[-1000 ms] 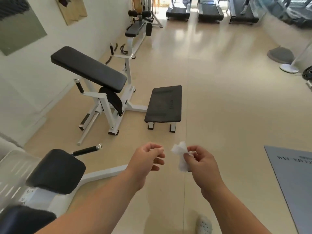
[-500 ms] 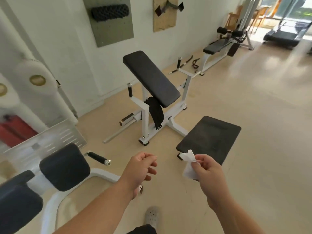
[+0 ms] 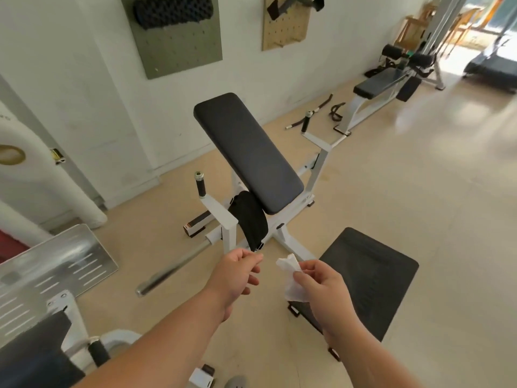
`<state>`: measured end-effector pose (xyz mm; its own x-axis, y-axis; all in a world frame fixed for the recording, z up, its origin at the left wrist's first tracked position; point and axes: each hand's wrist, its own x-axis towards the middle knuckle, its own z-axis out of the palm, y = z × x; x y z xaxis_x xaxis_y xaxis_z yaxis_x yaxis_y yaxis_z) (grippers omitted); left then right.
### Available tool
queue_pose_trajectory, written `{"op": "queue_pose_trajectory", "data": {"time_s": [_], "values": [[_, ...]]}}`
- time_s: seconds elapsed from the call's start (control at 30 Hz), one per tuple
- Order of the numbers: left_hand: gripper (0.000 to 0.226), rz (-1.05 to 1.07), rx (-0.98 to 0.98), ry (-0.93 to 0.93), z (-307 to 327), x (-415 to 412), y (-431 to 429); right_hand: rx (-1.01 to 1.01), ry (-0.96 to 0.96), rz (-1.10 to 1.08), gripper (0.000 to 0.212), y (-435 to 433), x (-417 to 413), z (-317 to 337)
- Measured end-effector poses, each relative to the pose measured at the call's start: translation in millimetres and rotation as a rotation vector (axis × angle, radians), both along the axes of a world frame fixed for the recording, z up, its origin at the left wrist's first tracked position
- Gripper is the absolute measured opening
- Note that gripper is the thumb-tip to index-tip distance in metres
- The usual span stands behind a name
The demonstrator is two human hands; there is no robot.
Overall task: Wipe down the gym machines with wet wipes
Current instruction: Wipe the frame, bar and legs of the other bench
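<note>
My right hand [image 3: 321,287] pinches a crumpled white wet wipe [image 3: 291,278] in front of me at waist height. A short gap to its left, my left hand [image 3: 237,273] has its fingers curled and holds nothing. Straight ahead stands a white-framed gym machine with a long slanted black pad [image 3: 249,152], upright black grips [image 3: 200,186] and a black strap hanging under the pad. Its flat black seat pad [image 3: 372,275] lies low, just behind my right hand. Both hands are short of the machine and touch none of it.
Another white machine with black pads [image 3: 33,357] and a ribbed metal footplate [image 3: 53,267] stands at my near left. A bench machine [image 3: 380,85] sits by the far wall, a treadmill [image 3: 495,68] at far right. Pegboards hang on the wall. Beige floor spreads to the right.
The view has swung left and closer to the slanted-pad machine. My hands kept their pose, the right one still pinching the wipe, the left one holding nothing.
</note>
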<state>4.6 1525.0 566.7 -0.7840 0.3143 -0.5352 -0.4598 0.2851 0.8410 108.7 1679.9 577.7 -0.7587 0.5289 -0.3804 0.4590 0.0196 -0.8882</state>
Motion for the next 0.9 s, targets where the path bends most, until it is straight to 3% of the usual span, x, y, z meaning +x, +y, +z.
{"op": "queue_pose_trajectory", "data": {"time_s": [0.5,0.7,0.9], "values": [[0.021,0.239,-0.194,0.11,15.0,-229.0,129.7,-0.115,0.083,0.188,0.012,197.6,-294.8,-9.4],[0.021,0.293,-0.261,0.164,9.7,-356.2,155.2,-0.039,0.112,0.201,0.011,220.6,-446.2,-6.2],[0.021,0.256,-0.29,0.191,-30.4,-549.4,188.6,0.017,0.071,0.187,0.012,221.2,-614.3,-44.2]]}}
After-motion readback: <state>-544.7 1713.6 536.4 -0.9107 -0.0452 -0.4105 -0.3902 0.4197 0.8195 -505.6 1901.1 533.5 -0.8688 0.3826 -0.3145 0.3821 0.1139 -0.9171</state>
